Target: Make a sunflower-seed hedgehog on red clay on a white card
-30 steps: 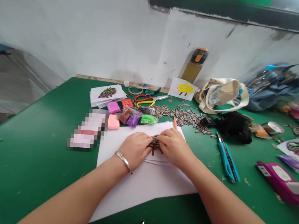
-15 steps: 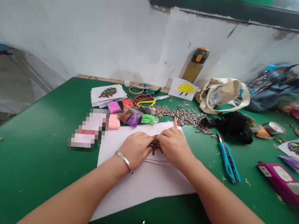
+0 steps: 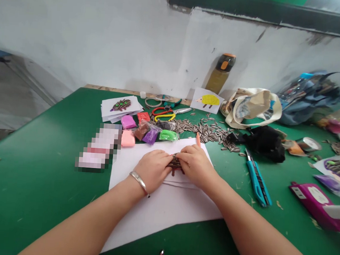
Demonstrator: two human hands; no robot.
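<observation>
A hedgehog figure covered in sunflower seeds [image 3: 174,162], with small brown legs and a bit of red at its edges, lies on white paper [image 3: 140,218]. My left hand [image 3: 152,169] presses its left side, fingers together, with a silver bangle at the wrist. My right hand [image 3: 195,165] holds the right side, fingers bent and closed on its edge. Both hands hide much of the figure. Just above them lie a green clay packet [image 3: 168,135] and a purple clay packet [image 3: 150,136]. An orange, pen-like stick [image 3: 198,140] shows behind my right hand.
Loose sunflower seeds [image 3: 210,130] spread behind the paper. Red-and-yellow-handled scissors [image 3: 162,114] lie at the back. A teal utility knife [image 3: 258,180] is to the right, beside a black pouch [image 3: 269,144]. Finished hedgehog cards [image 3: 121,105] and a blurred-out pinkish item [image 3: 98,147] lie left.
The whole view has shifted slightly. Both hands stay on the seed hedgehog in nearly the same pose.
</observation>
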